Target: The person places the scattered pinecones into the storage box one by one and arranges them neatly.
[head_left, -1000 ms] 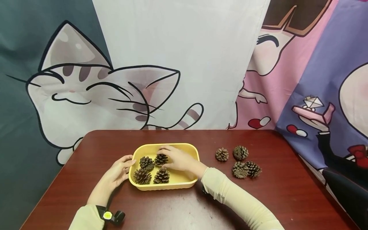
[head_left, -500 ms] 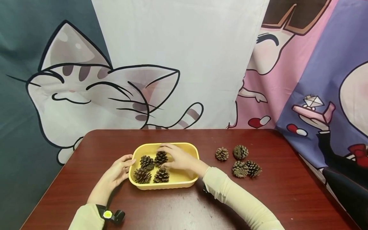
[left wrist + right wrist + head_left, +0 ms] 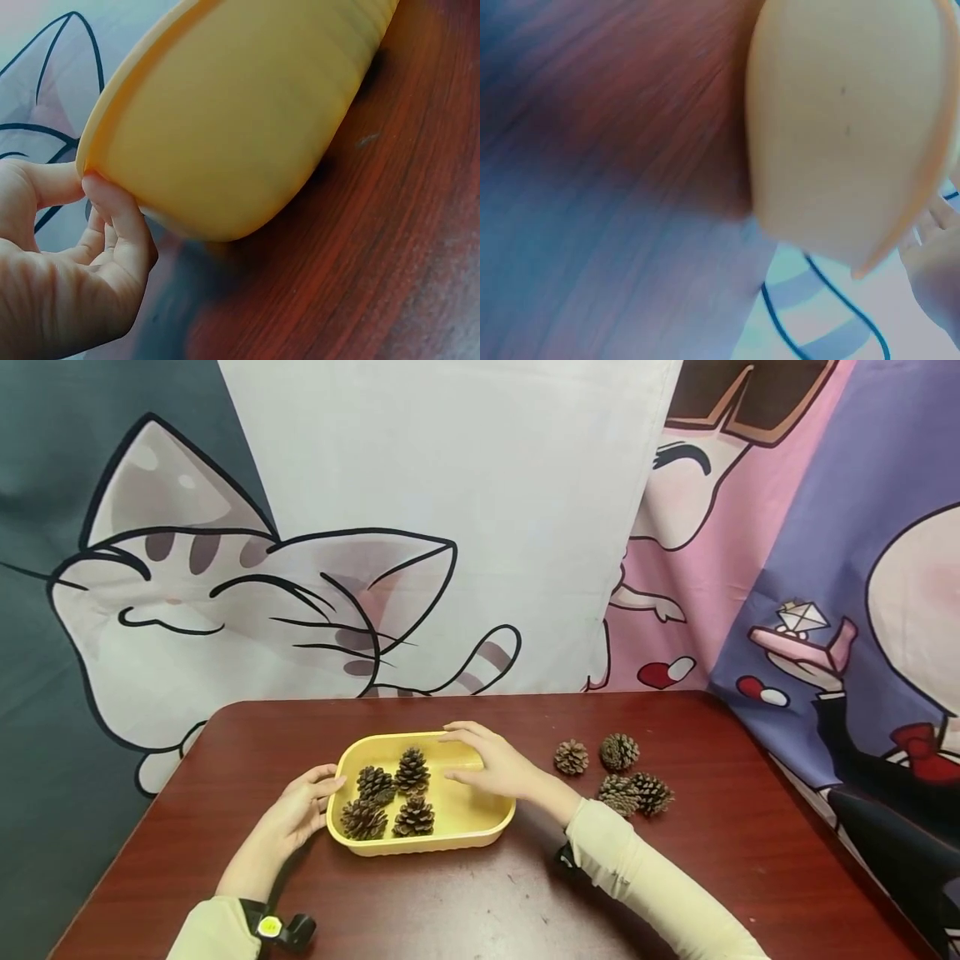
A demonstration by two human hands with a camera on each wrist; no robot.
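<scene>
A yellow plastic basin (image 3: 465, 841) stands on the table, with several brown pine cones (image 3: 412, 772) upright or leaning in its left half. My left hand (image 3: 300, 806) pinches the basin's left rim between thumb and finger, as the left wrist view shows on the yellow wall (image 3: 225, 120). Over the basin's right half hangs my right hand (image 3: 498, 766), fingers spread and holding nothing. At the right edge of the right wrist view, part of that hand (image 3: 937, 270) appears beyond the basin's wall (image 3: 840, 157). The cones are hidden in both wrist views.
More pine cones lie on the table right of the basin: a single one (image 3: 572, 757), a rounder one (image 3: 619, 752) and a touching pair (image 3: 651, 794). The reddish-brown table (image 3: 450, 910) ends at a cartoon-printed cloth (image 3: 465, 527) behind it.
My right hand has let go of the pine cone at the back of the group and moved right, away from it. The left hand keeps its place on the rim. The view has shifted slightly.
</scene>
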